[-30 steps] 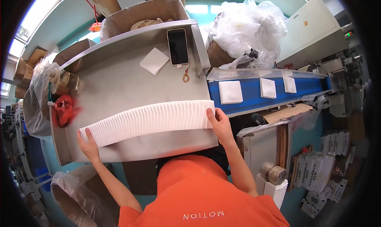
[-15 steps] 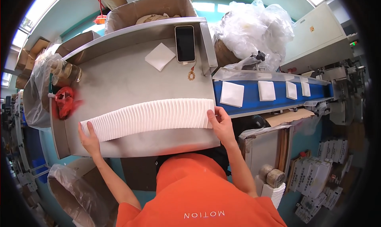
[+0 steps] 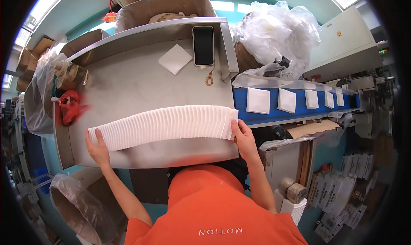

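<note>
A long row of white folded napkins [image 3: 167, 124], standing on edge and packed together, curves across the steel tray table [image 3: 128, 82] in front of me. At the row's left end, my left hand [image 3: 98, 150] grips it with the thumb on the near side and fingers round the end. My right hand [image 3: 244, 138] pinches the right end, where the last napkins lean out slightly past the tray's edge. Further back on the tray lie a single folded napkin [image 3: 175, 59] and a phone [image 3: 203, 46] with a beaded charm [image 3: 209, 79].
To the right runs a blue conveyor belt [image 3: 274, 106] carrying several spaced folded napkins. Clear plastic bags [image 3: 278, 35] bulge behind it. A red plastic bag [image 3: 69, 107] and rolls of tape [image 3: 72, 76] sit at the tray's left. A lined carton [image 3: 167, 7] stands beyond the tray.
My right hand has shifted slightly right, and the row's right end now reaches a little further out. The napkins on the belt sit at different spots, with one more showing.
</note>
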### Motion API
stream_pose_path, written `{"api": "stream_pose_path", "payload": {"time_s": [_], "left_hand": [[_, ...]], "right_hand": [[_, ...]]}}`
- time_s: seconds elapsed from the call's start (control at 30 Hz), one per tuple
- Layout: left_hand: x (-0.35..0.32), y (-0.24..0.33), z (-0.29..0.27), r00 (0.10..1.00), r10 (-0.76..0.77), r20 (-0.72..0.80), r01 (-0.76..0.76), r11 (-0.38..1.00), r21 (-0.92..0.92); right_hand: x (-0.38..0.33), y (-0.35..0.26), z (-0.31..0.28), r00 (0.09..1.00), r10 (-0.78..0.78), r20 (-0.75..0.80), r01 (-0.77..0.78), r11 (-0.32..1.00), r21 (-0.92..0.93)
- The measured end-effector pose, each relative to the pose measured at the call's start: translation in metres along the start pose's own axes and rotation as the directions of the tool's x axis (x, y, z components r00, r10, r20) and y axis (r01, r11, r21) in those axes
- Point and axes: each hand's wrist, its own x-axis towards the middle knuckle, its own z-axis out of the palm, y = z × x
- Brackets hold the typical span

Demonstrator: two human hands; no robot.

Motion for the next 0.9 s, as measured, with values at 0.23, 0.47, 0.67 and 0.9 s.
{"api": "stream_pose_path", "payload": {"time_s": [0.23,0.47,0.67,0.9], "left_hand": [[-0.003,0.003,0.003,0.999,0.042,-0.009,-0.043,0.999,-0.013],[-0.006,0.006,0.004,1.0,0.004,-0.012,-0.004,1.0,-0.001],[-0.005,0.005,0.006,1.0,0.027,0.005,-0.027,0.999,-0.018],[-0.007,0.01,0.006,0.999,0.036,-0.001,-0.036,0.998,-0.042]], "right_hand": [[0.012,-0.013,-0.013,0.98,0.005,-0.198,0.02,0.992,0.123],[0.002,-0.002,-0.003,0.999,0.036,0.021,-0.036,0.999,0.005],[0.014,-0.011,-0.018,0.979,0.115,-0.167,-0.073,0.969,0.238],[0.008,0.0,0.008,0.997,-0.079,0.002,0.079,0.993,-0.09]]}}
